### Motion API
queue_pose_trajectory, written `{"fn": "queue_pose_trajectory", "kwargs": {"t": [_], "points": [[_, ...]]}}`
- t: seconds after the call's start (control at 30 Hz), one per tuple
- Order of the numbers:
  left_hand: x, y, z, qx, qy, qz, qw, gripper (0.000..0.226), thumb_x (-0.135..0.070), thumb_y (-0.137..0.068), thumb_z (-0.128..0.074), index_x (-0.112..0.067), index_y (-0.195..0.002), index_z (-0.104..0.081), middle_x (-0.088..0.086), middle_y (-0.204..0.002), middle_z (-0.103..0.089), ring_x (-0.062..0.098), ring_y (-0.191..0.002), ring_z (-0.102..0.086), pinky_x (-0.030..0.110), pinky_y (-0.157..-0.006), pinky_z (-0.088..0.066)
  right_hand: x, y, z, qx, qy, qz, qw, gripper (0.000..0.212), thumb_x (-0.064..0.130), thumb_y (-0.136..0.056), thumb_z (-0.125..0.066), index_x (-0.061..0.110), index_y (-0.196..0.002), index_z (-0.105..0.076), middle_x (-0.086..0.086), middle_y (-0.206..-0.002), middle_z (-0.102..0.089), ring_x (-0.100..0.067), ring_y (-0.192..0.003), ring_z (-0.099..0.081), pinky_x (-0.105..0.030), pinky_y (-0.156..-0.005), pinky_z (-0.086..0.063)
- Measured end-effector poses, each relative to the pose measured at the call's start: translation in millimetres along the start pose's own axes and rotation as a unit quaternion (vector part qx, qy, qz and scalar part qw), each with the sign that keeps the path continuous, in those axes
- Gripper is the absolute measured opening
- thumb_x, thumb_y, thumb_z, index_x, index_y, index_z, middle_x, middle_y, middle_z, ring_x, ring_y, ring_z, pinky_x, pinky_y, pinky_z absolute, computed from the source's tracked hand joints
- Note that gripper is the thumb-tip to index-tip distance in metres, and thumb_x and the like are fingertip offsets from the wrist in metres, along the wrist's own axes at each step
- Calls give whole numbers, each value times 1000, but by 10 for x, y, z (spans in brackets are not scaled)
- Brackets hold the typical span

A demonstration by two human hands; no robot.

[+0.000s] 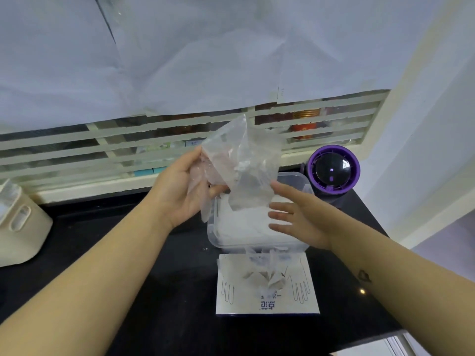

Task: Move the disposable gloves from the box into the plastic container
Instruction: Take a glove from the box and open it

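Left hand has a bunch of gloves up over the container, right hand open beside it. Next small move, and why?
Probably lower the left hand so the gloves settle into the container, with the right hand ready to press them flat. The bunch hangs just over the open top, its lower end near the pile inside, and the right hand's fingers are straight and free.

Container [213, 235] behind box [267, 301]; gloves [246, 222] inside.
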State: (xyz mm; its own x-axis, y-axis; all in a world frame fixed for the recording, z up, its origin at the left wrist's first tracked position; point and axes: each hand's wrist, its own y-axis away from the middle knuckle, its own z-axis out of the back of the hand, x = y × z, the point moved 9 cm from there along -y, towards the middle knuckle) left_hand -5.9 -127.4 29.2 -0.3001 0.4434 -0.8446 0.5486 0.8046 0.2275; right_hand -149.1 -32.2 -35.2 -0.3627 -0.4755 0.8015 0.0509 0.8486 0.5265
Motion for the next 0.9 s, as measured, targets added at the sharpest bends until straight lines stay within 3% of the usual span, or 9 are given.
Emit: {"fn": "queue_pose_trajectory", "kwargs": {"t": [0.13, 0.23, 0.3, 0.4, 0.47, 0.6, 0.7, 0.8, 0.9], "points": [[-37, -26, -48, 15, 6, 6, 1000, 34, -27, -102, -40, -12, -107, -70, 8, -104, -73, 20, -96, -71, 34, -79, -59, 223, -91, -101, 49, -37, 15, 998, 64, 50, -77, -61, 13, -129, -56, -8, -127, -63, -28, -120, -56, -45, -104, -44], [16, -79, 63, 24, 2, 30, 999, 38, -27, -102, -41, -11, -98, -76, 8, -103, -73, 19, -93, -71, 35, -77, -59, 577, -110, -68, 29, 30, 93, 995, 41, 27, -91, -58, 3, -124, -59, -12, -118, -65, -29, -110, -61, -40, -98, -50], [77, -95, 277, -12, -104, 55, 993, 36, -25, -104, -38, -9, -102, -70, 10, -108, -71, 21, -95, -70, 35, -76, -59, 867, -35, -35, 3, 94, 153, 984, 24, 21, -94, -57, 4, -108, -65, -10, -106, -71, -21, -95, -69, -34, -87, -56], [-13, -126, 699, -124, -379, 69, 914, 25, -24, -103, -41, -15, -100, -64, 10, -116, -67, 17, -92, -65, 39, -90, -54, 1258, 140, -128, -19, 290, 231, 929, 19, 24, -92, -60, 8, -86, -68, -4, -81, -72, -17, -77, -69, -34, -80, -56], [-233, -162, 730, -155, -409, 15, 899, 24, -33, -101, -43, -20, -103, -63, 5, -121, -64, 15, -98, -62, 42, -99, -48, 1363, 192, -276, -9, 392, 243, 887, 23, 27, -90, -61, 10, -75, -65, 1, -68, -65, -10, -65, -61, -31, -73, -50], [-480, -184, 107, -2, -477, -81, 875, 70, -76, -77, -53, -45, -139, -39, -33, -126, -49, -8, -117, -48, 29, -105, -37, 1297, 111, -532, 42, 462, 198, 863, 28, 36, -88, -61, 10, -92, -71, -7, -96, -72, -31, -91, -66, -48, -92, -51], [-421, -191, -212, 72, -576, -89, 809, 62, -54, -82, -66, -45, -138, -39, -36, -113, -53, -16, -106, -49, 15, -95, -37, 1269, 122, -654, 97, 444, 192, 870, 17, 24, -90, -59, 13, -84, -70, 1, -77, -68, -14, -68, -59, -31, -70, -48], [-463, -244, -160, 72, -540, -92, 834, 23, -21, -94, -61, -31, -115, -62, -13, -96, -73, -8, -86, -64, 16, -85, -44, 1313, 160, -590, 108, 425, 194, 878, 19, 21, -91, -57, 10, -88, -72, 0, -92, -74, -12, -88, -69, -36, -89, -49], [-537, -271, 93, 36, -492, -71, 867, 17, -14, -98, -53, -21, -101, -68, -9, -80, -74, -1, -74, -67, 21, -82, -47, 1345, 128, -419, 101, 404, 179, 891, 26, 21, -90, -55, 17, -75, -76, 1, -94, -75, -13, -88, -70, -33, -90, -47]]}}
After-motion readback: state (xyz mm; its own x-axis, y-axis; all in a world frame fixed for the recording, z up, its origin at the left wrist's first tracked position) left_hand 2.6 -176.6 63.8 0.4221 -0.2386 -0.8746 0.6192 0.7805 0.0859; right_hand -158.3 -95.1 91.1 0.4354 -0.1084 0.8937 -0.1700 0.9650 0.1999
